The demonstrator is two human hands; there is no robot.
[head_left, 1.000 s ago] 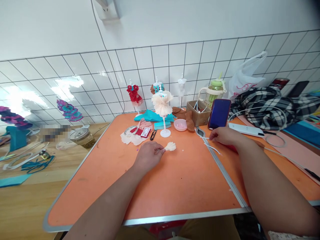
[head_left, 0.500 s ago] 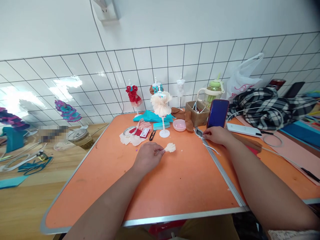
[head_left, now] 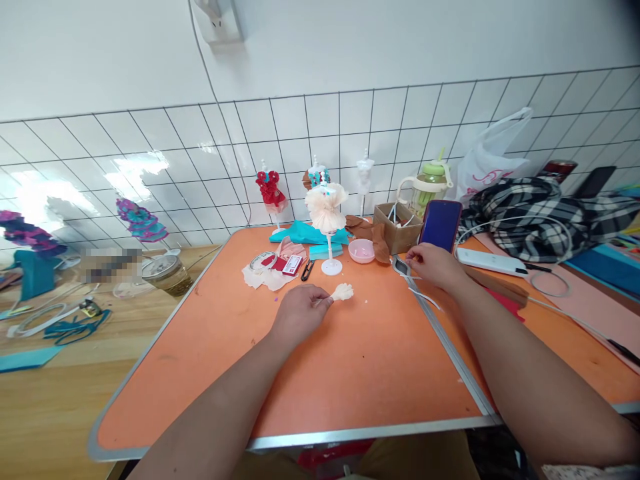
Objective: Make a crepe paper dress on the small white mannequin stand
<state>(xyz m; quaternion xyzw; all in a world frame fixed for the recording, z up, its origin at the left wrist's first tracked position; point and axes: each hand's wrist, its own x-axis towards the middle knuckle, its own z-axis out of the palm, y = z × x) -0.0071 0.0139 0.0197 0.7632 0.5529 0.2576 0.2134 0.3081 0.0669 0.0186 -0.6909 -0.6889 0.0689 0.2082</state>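
Observation:
My left hand (head_left: 304,312) pinches a small gathered tuft of cream crepe paper (head_left: 343,292) by its narrow end, a little above the orange table. My right hand (head_left: 433,264) is beside a small dark grey oval dish with a light rim (head_left: 401,267). Its fingers are pressed together; whatever lies between them is too small to make out. A white mini dress form with a ruffled cream paper dress (head_left: 326,208) stands upright beyond my left hand. Black thread snips (head_left: 307,270) lie left of its base. A pink bowl (head_left: 361,251) sits to its right.
Behind stand a red-dressed form (head_left: 271,190) and a white form (head_left: 364,177). A cardboard box (head_left: 399,230) and a phone (head_left: 440,225) stand near my right hand. White strips (head_left: 425,298) lie by the table's metal seam. Blue paper (head_left: 305,232) lies at the back.
My right hand has lifted slightly back from the grey dish. My left hand keeps the cream paper tuft, turned a little. The whole view has shifted slightly.

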